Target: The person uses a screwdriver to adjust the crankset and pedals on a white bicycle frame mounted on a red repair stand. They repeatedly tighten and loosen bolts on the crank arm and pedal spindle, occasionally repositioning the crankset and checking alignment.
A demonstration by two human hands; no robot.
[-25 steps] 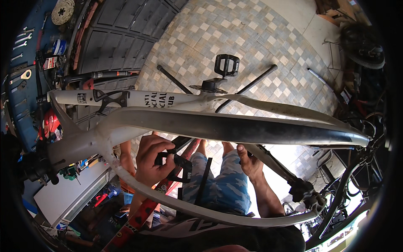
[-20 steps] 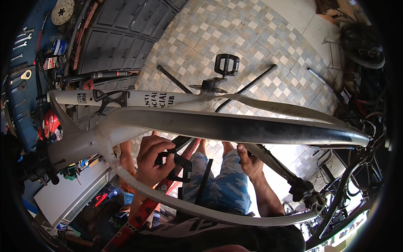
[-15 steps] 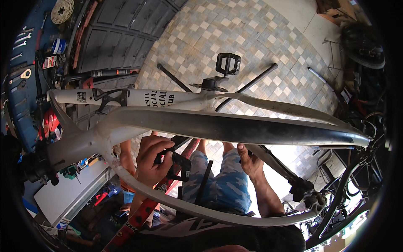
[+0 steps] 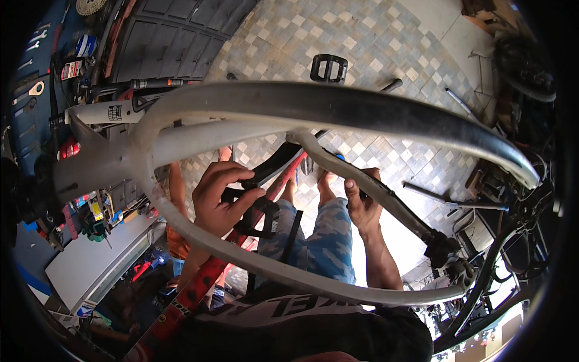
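While left hand (image 4: pixel 220 202) grips black pedal (image 4: pixel 256 214), right hand (image 4: pixel 360 202) seemingly closed on white frame tube (image 4: pixel 386 202).

Open gap between the upper tube (image 4: pixel 338 105) and lower tube (image 4: pixel 271 268) of the white bicycle frame (image 4: pixel 102 163), partly blocked by the black pedal (image 4: pixel 256 214) and crank arm (image 4: pixel 274 169). Beyond, bare tiled floor (image 4: pixel 386 48), with loose rods (image 4: pixel 455 99) scattered.

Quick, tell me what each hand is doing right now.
Left hand: closed on a black pedal.
Right hand: closed around a white frame tube.
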